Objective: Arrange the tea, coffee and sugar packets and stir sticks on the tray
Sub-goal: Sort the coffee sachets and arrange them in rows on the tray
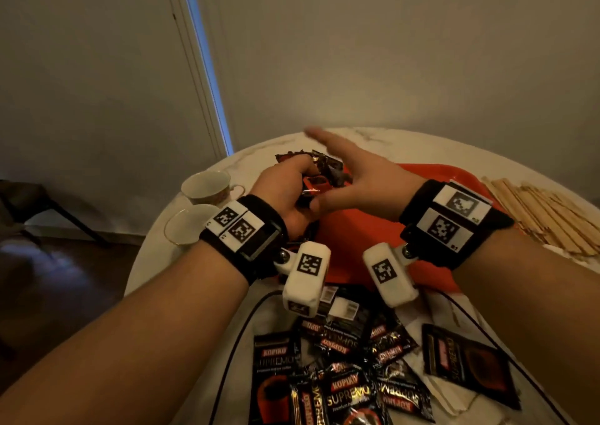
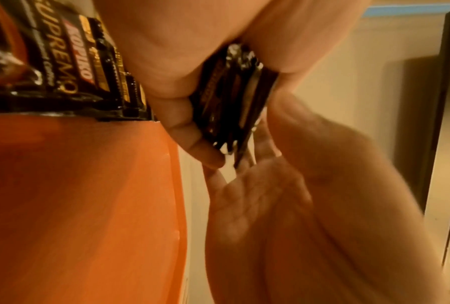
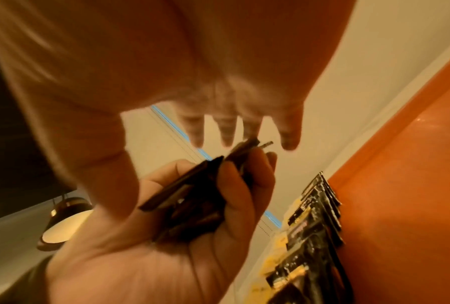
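Note:
My left hand (image 1: 293, 186) grips a stack of dark Kopiko coffee packets (image 1: 328, 168) edge-up above the orange tray (image 1: 357, 230). The left wrist view shows the stack (image 2: 231, 98) pinched between thumb and fingers. My right hand (image 1: 344, 161) is open with straight fingers, its palm beside the stack; its fingers (image 3: 226, 133) hover over the packets' top edge (image 3: 247, 144). More coffee packets (image 2: 62, 61) lie in an overlapping row (image 3: 309, 226) on the tray (image 3: 400, 185). Several loose packets (image 1: 347, 376) lie on the table near me. Wooden stir sticks (image 1: 545, 210) lie right of the tray.
Two empty cups (image 1: 206, 186) (image 1: 186, 223) stand at the left edge of the round marble table (image 1: 373, 136). Black cables (image 1: 240, 337) run across the near table. A wall stands close behind, and a dark chair (image 1: 39, 207) is on the floor at left.

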`<act>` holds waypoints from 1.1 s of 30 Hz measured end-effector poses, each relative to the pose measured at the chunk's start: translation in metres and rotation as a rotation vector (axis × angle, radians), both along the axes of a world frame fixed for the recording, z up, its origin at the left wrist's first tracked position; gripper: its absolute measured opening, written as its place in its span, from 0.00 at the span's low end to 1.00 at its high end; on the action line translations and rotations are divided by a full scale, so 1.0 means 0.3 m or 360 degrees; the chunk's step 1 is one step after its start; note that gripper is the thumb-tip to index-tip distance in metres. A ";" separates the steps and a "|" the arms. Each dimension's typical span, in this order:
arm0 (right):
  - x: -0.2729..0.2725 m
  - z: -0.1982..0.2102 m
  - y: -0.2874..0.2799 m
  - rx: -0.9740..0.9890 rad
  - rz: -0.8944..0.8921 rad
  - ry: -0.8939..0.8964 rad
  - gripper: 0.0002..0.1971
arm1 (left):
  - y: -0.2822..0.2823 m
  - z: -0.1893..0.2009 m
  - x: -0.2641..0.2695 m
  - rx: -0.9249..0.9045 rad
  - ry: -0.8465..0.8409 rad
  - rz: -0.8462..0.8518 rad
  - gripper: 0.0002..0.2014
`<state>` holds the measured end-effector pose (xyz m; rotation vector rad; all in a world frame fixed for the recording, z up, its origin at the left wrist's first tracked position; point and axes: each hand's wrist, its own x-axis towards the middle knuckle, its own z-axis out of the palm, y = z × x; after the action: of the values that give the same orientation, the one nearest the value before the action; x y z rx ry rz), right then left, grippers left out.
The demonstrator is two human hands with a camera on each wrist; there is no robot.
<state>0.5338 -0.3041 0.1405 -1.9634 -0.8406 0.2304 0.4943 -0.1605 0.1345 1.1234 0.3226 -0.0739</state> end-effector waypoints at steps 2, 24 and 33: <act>0.010 -0.001 0.015 -0.0137 0.0112 -0.0032 0.57 | 0.009 0.002 0.016 -0.0061 -0.0019 -0.0023 0.13; 0.185 -0.084 0.005 0.0708 0.0079 0.0267 0.35 | 0.024 -0.037 0.088 -0.0198 -0.0289 0.0085 0.15; 0.197 -0.130 0.028 0.0950 -0.0098 0.0447 0.30 | 0.050 -0.067 0.073 -0.0099 -0.0195 0.0104 0.07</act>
<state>0.5928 -0.2957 0.1015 -1.3565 -0.5773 0.1862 0.5163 -0.1454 0.1143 1.0497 0.2458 0.0422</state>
